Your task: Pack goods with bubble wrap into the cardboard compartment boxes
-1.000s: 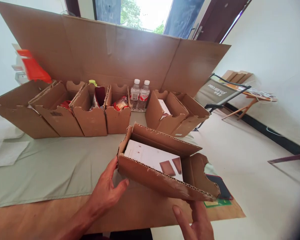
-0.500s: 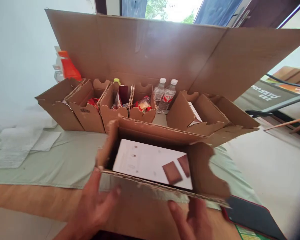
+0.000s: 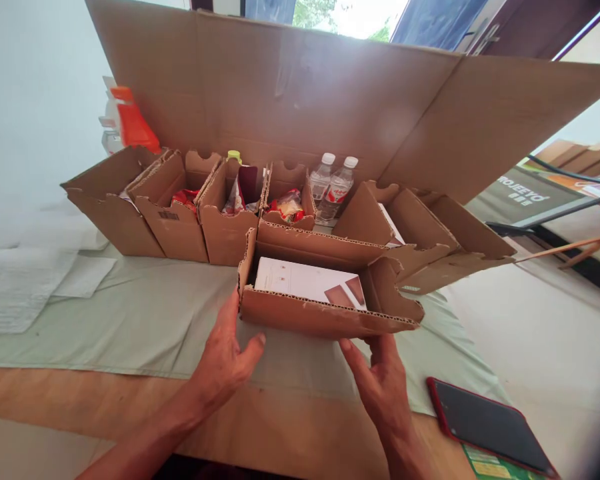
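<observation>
An open-topped cardboard box is held in front of me, above the green cloth and tilted toward me. Inside it lies a white carton with brown squares printed on it. My left hand grips the box's left end, fingers along its outer side and thumb apart in front. Beneath the right part of the box, my right hand supports it with fingers partly hidden behind and below. Just behind stand two clear bottles with white caps.
Several cardboard bins with packets stand in a row at the back left, more bins at the right. A tall cardboard panel rises behind them. White sheets lie left; a red-edged dark tablet lies right.
Both hands have carried the cardboard box away from me, toward the row at the back. The box now tilts less toward me, so more of its front wall shows.
</observation>
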The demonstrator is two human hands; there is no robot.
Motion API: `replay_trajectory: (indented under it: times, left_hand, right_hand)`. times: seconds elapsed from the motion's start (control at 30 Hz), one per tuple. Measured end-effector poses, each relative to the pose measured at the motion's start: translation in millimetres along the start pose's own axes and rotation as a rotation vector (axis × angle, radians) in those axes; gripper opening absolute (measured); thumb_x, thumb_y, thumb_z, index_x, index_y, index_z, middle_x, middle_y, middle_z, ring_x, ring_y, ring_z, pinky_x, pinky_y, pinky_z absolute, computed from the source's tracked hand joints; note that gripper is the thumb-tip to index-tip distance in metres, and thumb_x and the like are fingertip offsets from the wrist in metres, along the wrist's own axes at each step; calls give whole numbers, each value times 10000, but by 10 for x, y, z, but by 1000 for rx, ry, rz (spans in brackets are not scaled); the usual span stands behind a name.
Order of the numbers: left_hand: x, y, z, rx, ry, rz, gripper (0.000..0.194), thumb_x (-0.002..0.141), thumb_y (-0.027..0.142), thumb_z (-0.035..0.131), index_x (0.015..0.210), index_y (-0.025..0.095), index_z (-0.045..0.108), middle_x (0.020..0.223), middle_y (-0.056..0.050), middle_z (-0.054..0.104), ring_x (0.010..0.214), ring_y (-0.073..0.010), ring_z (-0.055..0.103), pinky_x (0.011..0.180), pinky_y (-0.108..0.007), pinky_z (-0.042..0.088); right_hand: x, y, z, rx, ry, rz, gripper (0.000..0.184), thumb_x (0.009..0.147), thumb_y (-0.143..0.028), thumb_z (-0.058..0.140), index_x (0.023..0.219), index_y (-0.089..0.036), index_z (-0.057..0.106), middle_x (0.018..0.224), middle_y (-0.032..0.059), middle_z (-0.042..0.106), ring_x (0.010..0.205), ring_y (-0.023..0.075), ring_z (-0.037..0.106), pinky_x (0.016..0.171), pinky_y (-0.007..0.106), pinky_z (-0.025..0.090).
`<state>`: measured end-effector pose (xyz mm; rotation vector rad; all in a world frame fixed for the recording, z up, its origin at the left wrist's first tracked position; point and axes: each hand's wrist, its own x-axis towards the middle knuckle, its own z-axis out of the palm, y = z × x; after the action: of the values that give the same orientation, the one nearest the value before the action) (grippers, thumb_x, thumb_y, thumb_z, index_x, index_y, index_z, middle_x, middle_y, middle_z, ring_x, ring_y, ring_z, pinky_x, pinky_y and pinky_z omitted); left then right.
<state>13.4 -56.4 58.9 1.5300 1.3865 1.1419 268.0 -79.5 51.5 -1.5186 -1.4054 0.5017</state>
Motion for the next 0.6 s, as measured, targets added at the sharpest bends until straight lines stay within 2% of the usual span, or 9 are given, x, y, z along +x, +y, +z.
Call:
replay_trajectory:
  times: [0.07,0.17,0.27,0.33,0.37,0.43,0.5,0.57,0.6]
  left_hand:
    - [-15,-79,2,-3,33,-20,764,854,297,613,1559,228,329,1542,-154,489,1410,-357,484,1167,-565,391]
    - [-59,-164,-24,-20,79,-1,792,877,280,612,1592,263,270,1623,-132,395,1480,-337,407,1184,-548,384]
    - [-52,-168,-16,-44,31,-25,762,890,275,608,1581,259,286,1583,-133,447,1426,-325,474,1164,-537,410]
    - [6,-150,11,-67,11,-48,766,885,279,610,1578,258,285,1551,-133,479,1363,-315,530,1149,-527,425]
    - [46,-143,23,-77,16,-47,775,881,278,610,1580,257,278,1545,-132,483,1348,-310,540,1147,-522,426]
    - [123,-137,27,-85,21,-32,800,870,274,614,1588,244,263,1555,-139,469,1349,-308,539,1158,-521,414]
    - [169,-150,-27,-64,25,-13,831,856,267,618,1598,220,248,1581,-154,442,1377,-319,520,1177,-533,391]
    - [177,-195,-169,8,44,14,848,845,254,620,1604,200,247,1613,-164,410,1428,-331,474,1185,-537,388]
    - [171,-233,-280,67,64,29,832,847,251,614,1600,195,267,1623,-163,403,1449,-332,453,1171,-528,412]
  right_hand:
    - [3,98,35,0,1,35,480,916,-516,657,1274,-210,564,1212,114,683,1009,245,680,828,373,577]
    - [-12,205,78,-37,-12,101,454,910,-538,639,1218,-209,586,1166,112,692,964,247,688,693,330,577]
    - [-3,230,109,-40,-54,140,425,922,-540,600,1173,-197,595,1126,130,701,938,261,703,554,287,537]
    - [35,217,138,-45,-85,141,419,936,-523,575,1199,-197,584,1130,134,702,939,263,711,535,284,531]
    - [56,215,152,-45,-100,133,425,940,-516,572,1224,-199,576,1148,135,699,950,262,713,569,299,553]
    - [75,240,167,-12,-120,114,474,937,-514,590,1294,-205,548,1221,142,683,1000,267,715,733,370,608]
    - [37,312,154,61,-129,111,559,925,-529,627,1371,-214,508,1325,156,646,1088,284,704,922,456,594]
    - [-41,432,115,112,-140,130,640,912,-544,660,1443,-240,472,1391,154,616,1154,306,686,983,482,578]
    - [-76,504,92,117,-148,132,659,907,-548,671,1466,-260,470,1396,145,619,1153,316,688,966,478,591]
